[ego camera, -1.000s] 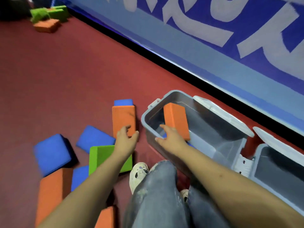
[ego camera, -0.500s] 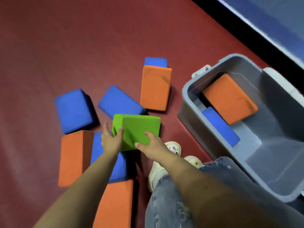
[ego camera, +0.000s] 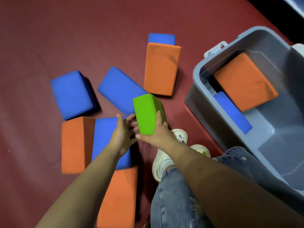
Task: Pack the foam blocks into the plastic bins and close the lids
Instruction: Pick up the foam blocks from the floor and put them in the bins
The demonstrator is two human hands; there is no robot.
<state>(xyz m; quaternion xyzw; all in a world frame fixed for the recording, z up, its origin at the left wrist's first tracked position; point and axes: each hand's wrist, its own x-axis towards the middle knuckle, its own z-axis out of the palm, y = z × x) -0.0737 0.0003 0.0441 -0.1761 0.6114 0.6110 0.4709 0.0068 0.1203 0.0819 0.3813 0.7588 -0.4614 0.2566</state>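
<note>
Green foam block (ego camera: 147, 113): raised above the floor (ego camera: 49, 38), tilted on end, between the two hands. The right hand (ego camera: 156, 134) grips its lower end, thumb under the near corner, fingers (ego camera: 158, 115) curled up its right face. The left hand (ego camera: 121, 134) is just beside the block's left face; its fingers (ego camera: 130, 116) are spread and fairly straight, tips at or touching the block, holding nothing else.

Grey plastic bin (ego camera: 197, 76): at right, lid off the opening, well apart from the green block. Inside: one orange block (ego camera: 245, 81) leaning tilted against the far wall, one blue block (ego camera: 232, 112) lying below it.

Loose blocks on the floor: upright orange block (ego camera: 162, 68) with a blue block behind it (ego camera: 161, 38); two blue blocks at left and centre (ego camera: 72, 94) (ego camera: 120, 89); orange block (ego camera: 75, 145) touching a blue block (ego camera: 107, 139) under the left arm; orange block at bottom (ego camera: 120, 198).

Also present: pale shoes (ego camera: 164, 163), jeans (ego camera: 177, 199).
</note>
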